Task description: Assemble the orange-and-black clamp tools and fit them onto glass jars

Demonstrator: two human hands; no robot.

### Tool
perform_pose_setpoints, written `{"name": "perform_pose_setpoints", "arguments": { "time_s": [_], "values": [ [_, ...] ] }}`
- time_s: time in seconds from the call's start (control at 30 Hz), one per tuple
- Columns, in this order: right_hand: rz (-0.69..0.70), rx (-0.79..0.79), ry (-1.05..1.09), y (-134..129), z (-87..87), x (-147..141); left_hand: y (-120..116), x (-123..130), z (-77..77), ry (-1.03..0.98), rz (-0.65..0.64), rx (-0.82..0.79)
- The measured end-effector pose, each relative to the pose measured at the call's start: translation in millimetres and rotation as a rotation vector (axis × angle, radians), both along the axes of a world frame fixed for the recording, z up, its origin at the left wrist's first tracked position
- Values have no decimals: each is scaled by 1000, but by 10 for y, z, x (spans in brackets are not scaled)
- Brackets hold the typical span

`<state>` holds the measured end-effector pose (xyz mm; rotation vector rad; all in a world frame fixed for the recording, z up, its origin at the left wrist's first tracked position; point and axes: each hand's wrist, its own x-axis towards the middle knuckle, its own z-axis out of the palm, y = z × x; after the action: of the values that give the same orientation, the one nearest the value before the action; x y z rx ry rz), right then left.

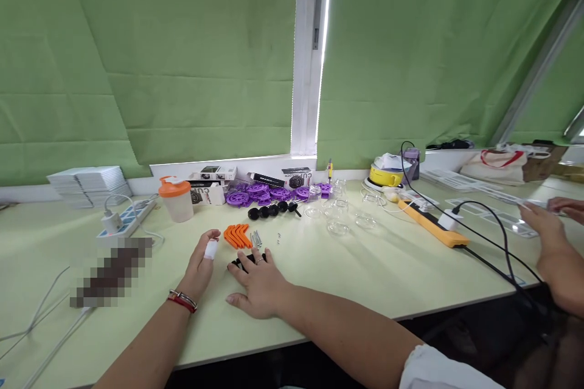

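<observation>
My right hand [260,285] lies palm down with its fingers spread over a small group of black pieces [235,262], which it partly covers. My left hand [201,264] rests on its edge to the left, apart from the pieces, with white tape round one digit and nothing visible in it. Just beyond the hands sit several orange angled pieces [237,236], a few metal screws [257,239] beside them, and tiny bits [278,238] to the right. Farther back are a row of round black knobs [269,211] and a heap of purple plastic parts [260,194].
Clear round plastic parts [338,228] stand right of centre. An orange-lidded shaker cup [177,200], printed boxes [207,194] and a white power strip [130,219] are left. An orange power strip [433,225] with cables lies right, near another person's hand [545,225].
</observation>
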<state>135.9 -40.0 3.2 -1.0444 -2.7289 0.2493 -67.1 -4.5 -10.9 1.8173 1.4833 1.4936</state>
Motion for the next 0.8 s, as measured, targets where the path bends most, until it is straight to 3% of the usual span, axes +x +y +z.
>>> {"name": "perform_pose_setpoints", "arguments": {
  "time_s": [0.43, 0.8],
  "values": [
    [28, -21, 7, -33, 25, 43, 2, -33, -3, 14, 6, -40],
    [19, -99, -48, -219, 69, 733, 15, -54, -20, 56, 10, -65]
  ]
}}
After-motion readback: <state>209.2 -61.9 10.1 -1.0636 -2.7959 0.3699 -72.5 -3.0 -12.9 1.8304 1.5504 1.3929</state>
